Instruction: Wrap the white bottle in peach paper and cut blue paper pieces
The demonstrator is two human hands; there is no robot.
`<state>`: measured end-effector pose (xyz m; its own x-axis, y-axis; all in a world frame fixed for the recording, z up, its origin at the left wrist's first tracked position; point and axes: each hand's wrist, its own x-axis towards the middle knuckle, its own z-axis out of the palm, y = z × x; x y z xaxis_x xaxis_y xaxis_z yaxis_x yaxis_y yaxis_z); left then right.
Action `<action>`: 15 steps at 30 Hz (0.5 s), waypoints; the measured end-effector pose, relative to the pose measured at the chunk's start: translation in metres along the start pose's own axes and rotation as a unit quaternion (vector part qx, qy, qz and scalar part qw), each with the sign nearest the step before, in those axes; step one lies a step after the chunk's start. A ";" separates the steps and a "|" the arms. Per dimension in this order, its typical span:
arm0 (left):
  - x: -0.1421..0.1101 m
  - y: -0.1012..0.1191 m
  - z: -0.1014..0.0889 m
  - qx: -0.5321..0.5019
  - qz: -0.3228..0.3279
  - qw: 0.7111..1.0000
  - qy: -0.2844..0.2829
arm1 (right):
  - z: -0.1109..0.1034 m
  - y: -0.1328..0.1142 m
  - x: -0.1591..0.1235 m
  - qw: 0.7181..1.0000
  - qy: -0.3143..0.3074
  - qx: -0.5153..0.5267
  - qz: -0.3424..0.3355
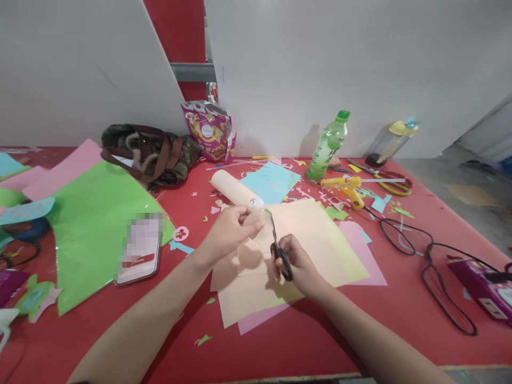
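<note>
Left hand (229, 232): thumb and fingers pinch a small pale piece (253, 218), seemingly paper, above the cream sheets (328, 240); the grip likely steadies its edge beside the blades. Right hand (299, 262): fingers closed around the black handles of the scissors (285, 262), tips pointing far, which suits close control. Blade opening: cannot tell. Glue gun (352, 191) lies far right on the red bench (192, 341), probably parked clear of my wrists.
</note>
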<state>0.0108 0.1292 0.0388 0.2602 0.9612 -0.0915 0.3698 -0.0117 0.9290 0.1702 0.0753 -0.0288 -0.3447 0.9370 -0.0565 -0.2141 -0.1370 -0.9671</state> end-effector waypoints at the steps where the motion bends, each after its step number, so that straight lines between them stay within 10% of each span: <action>1: 0.000 -0.001 0.000 -0.002 0.002 1.000 -0.005 | 0.000 0.000 0.000 1.000 -0.002 0.000 0.001; 15: 0.000 0.002 -0.009 0.050 0.022 0.998 -0.039 | 0.003 -0.007 -0.001 1.000 -0.009 0.019 0.023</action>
<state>0.0031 0.1322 0.0437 0.3455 0.9348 -0.0821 0.4431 -0.0854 0.8924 0.1689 0.0745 -0.0211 -0.3712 0.9235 -0.0968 -0.2322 -0.1933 -0.9533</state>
